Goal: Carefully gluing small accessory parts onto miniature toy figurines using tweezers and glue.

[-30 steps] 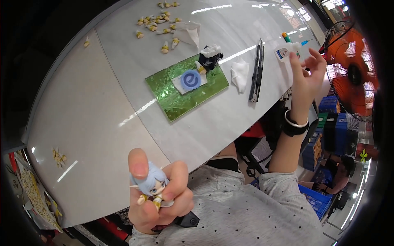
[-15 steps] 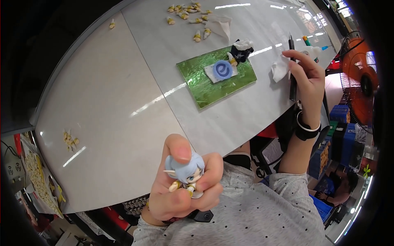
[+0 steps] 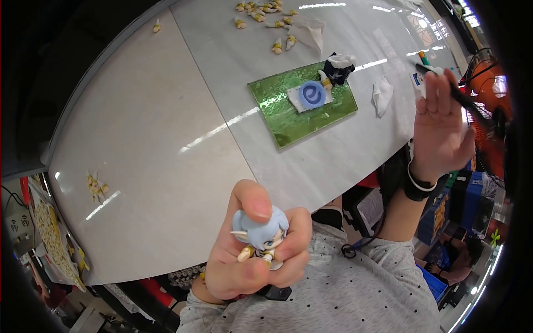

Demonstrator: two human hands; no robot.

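A small figurine (image 3: pixel 260 228) with light blue hair and pointed ears sits in my left hand (image 3: pixel 230 277), thumb on its head and fingers wrapped round its body. Its lower part is mostly hidden by the fingers. At the right, my right hand (image 3: pixel 441 130) is raised off the table, palm showing. A slim black pen-like tool (image 3: pixel 465 100), smeared by motion, is caught at its fingers. On the table, a green plate (image 3: pixel 288 130) carries a round blue mould-like piece (image 3: pixel 312 95) on white paper. A dark piece with a white top (image 3: pixel 339 69) rests at the plate's far corner.
Several small white-and-yellow parts (image 3: pixel 257 16) lie at the far edge, with more (image 3: pixel 97 187) at the left. A crumpled tissue (image 3: pixel 382 95) lies right of the plate, another (image 3: pixel 308 33) beyond it. An orange fan (image 3: pixel 491 83) stands at the right.
My right hand has picked the black tool up off the table, moved right and turned its palm into view. My left hand, still holding the figurine, has shifted slightly right in the picture.
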